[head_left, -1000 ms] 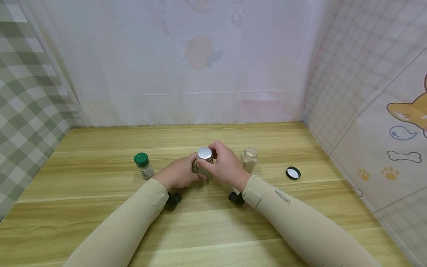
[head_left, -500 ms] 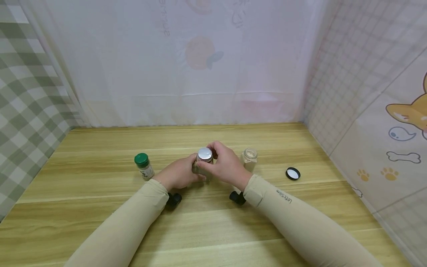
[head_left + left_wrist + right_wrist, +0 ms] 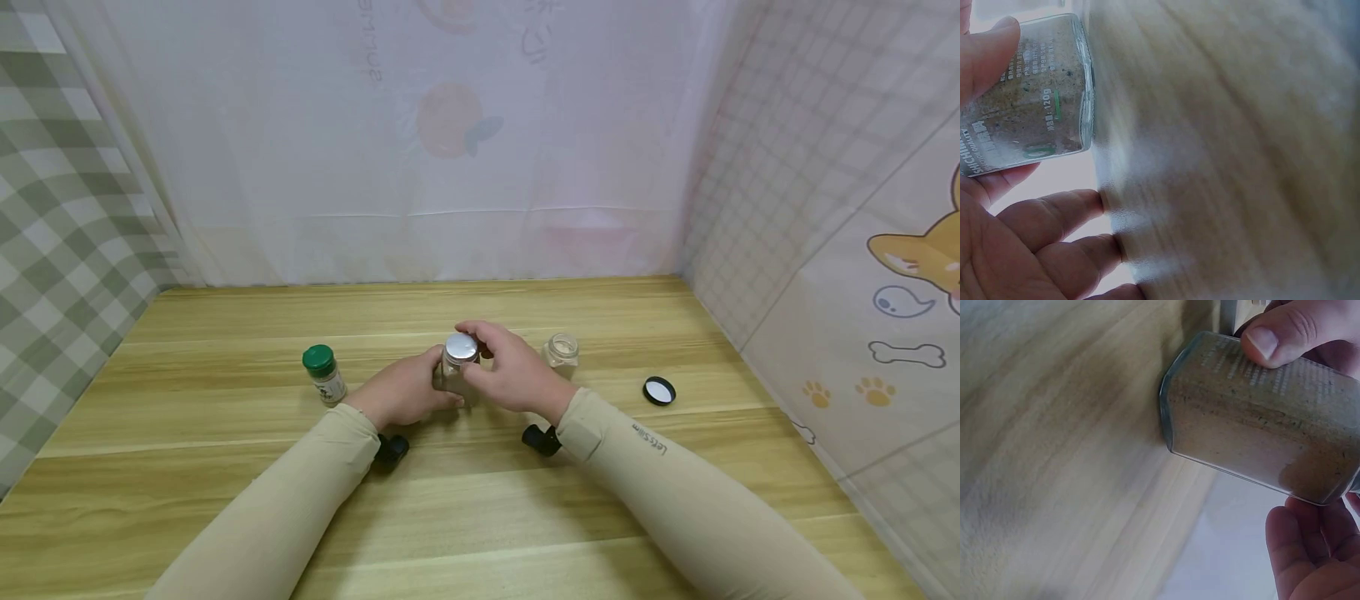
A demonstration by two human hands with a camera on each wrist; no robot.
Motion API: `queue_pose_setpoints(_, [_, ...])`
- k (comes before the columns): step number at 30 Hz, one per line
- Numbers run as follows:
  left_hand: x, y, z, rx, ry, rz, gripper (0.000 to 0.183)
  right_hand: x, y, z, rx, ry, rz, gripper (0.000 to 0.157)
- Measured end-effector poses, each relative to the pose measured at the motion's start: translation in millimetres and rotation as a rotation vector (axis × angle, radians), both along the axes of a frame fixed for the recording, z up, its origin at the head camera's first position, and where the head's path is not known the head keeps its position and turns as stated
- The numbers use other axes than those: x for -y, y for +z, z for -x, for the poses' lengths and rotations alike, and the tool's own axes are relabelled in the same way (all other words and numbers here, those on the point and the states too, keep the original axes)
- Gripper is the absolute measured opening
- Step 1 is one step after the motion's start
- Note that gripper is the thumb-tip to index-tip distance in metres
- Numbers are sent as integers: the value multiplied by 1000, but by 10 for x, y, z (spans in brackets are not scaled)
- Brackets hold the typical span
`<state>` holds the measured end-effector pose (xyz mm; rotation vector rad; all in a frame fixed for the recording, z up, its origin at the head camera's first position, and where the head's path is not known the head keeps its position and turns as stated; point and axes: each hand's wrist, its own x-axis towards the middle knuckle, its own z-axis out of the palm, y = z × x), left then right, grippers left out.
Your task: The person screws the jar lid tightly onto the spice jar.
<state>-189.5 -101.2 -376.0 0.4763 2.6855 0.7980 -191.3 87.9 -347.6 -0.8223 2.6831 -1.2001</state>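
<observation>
A clear glass seasoning jar (image 3: 453,379) with a silver top (image 3: 461,347) stands near the middle of the table. Brownish powder with dark flecks fills it, as the right wrist view (image 3: 1260,425) shows; white print covers the glass. My left hand (image 3: 401,388) grips the jar's body between thumb and fingers, while the other fingers (image 3: 1054,219) spread below in the left wrist view. Around the silver top my right hand (image 3: 517,371) is curled, thumb in front and fingers behind. Its fingertips (image 3: 1285,525) sit by the jar's upper end.
To the left stands a shaker with a green cap (image 3: 319,360). An uncapped glass jar (image 3: 561,352) of pale powder is just behind the right hand. A black lid with a white inside (image 3: 659,390) lies farther right on the wooden table (image 3: 465,533). Cloth walls rise at the back and sides.
My right hand has shifted slightly to the right around the silver top, its thumb sliding right and its fingers extending a little. The left hand and the jar stay almost where they were.
</observation>
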Motion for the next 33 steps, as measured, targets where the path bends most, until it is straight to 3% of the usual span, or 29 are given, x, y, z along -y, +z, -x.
queue_pose_setpoints(12, [-8,2,-2,-8,-5,1,69,18,-3,-16,6,-33,53,31])
queue_pose_setpoints(18, [-14,5,-7,-3,-6,-7,65,6,-1,-23,25,-60,26,46])
queue_pose_setpoints(23, [-13,3,-5,-7,-13,-1,65,-2,9,-12,8,-16,14,59])
queue_pose_setpoints(27, [-8,-1,-4,-3,-7,3,68,-9,7,-5,-4,27,28,47])
queue_pose_setpoints(33, [-4,-7,1,0,-5,3,69,0,-13,4,-14,30,54,33])
